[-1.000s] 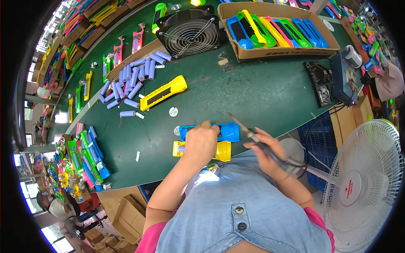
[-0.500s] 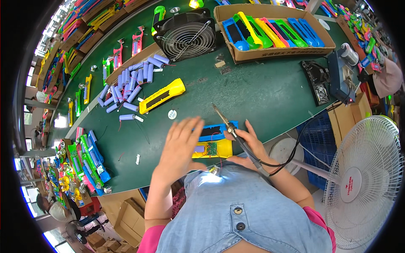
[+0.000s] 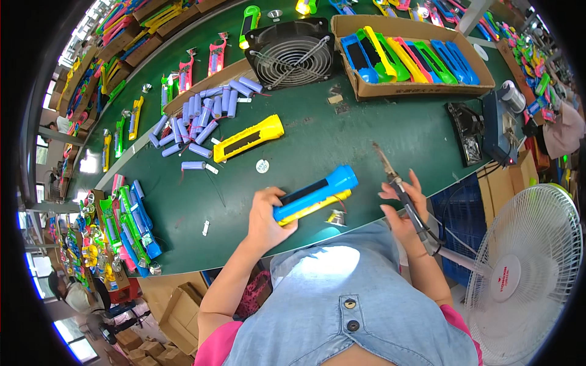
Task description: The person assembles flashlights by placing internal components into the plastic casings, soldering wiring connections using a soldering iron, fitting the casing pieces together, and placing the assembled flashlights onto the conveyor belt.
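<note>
The left hand (image 3: 266, 219) is gripping the blue-and-yellow flashlight casing (image 3: 329, 185) by its narrow end, near the front edge of the tabletop (image 3: 317, 131). The right hand (image 3: 404, 228) is holding a soldering iron (image 3: 401, 191).

Left fingers (image 3: 268, 196) curled inward, right fingers (image 3: 417, 191) partly spread

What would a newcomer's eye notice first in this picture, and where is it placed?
Probably the blue and yellow casings held together in the left hand, over the front of the green bench, with a soldering iron in the right hand. Then perhaps the purple cylinders piled at upper left, the cardboard box of bright casings at upper right, and the white fan at lower right.
</note>
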`<state>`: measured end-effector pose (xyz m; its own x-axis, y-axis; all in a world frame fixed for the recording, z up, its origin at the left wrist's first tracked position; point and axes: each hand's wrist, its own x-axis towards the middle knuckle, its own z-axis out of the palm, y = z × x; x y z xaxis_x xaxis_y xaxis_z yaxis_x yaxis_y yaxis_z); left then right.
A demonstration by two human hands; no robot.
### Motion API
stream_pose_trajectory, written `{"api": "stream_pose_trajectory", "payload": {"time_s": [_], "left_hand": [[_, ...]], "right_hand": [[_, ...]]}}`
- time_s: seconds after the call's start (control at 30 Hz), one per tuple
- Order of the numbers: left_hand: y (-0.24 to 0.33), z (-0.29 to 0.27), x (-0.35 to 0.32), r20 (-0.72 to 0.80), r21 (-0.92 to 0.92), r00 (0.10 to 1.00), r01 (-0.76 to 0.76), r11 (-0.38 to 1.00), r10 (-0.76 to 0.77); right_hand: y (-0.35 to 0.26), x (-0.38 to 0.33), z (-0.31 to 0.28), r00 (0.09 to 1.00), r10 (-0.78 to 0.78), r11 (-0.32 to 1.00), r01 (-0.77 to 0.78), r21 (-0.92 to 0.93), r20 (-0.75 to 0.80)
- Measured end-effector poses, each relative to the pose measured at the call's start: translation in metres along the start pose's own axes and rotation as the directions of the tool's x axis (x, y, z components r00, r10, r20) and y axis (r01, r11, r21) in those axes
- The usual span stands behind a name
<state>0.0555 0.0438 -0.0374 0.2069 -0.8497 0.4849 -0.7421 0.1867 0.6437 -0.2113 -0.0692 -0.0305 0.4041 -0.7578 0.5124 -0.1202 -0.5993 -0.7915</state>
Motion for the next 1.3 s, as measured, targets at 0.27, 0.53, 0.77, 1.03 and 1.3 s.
{"api": "stream_pose_trajectory", "payload": {"time_s": [0.27,0.53,0.77,1.03,1.3], "left_hand": [[-0.004,-0.081,0.068,0.060,0.243,0.983,-0.185,0.952,0.176],[-0.152,-0.122,0.285,-0.318,0.468,0.941,0.262,0.844,-0.115],[-0.309,-0.080,0.319,-0.214,0.576,0.939,0.343,0.742,-0.269],[-0.262,-0.092,0.342,-0.116,0.853,0.951,0.243,0.461,-0.287],[-0.315,-0.121,0.276,-0.044,0.840,0.773,0.371,0.395,-0.633]], "right_hand": [[0.024,0.009,-0.025,0.986,0.046,0.949,-0.093,-0.302,-0.159],[0.023,0.015,-0.015,0.963,0.165,0.910,-0.231,-0.344,-0.211],[0.027,0.022,-0.010,0.984,0.104,0.896,-0.157,-0.415,-0.148],[0.031,0.018,-0.014,0.978,0.108,0.917,-0.167,-0.363,-0.178],[0.029,0.015,-0.016,0.969,0.045,0.963,-0.106,-0.246,-0.242]]}}
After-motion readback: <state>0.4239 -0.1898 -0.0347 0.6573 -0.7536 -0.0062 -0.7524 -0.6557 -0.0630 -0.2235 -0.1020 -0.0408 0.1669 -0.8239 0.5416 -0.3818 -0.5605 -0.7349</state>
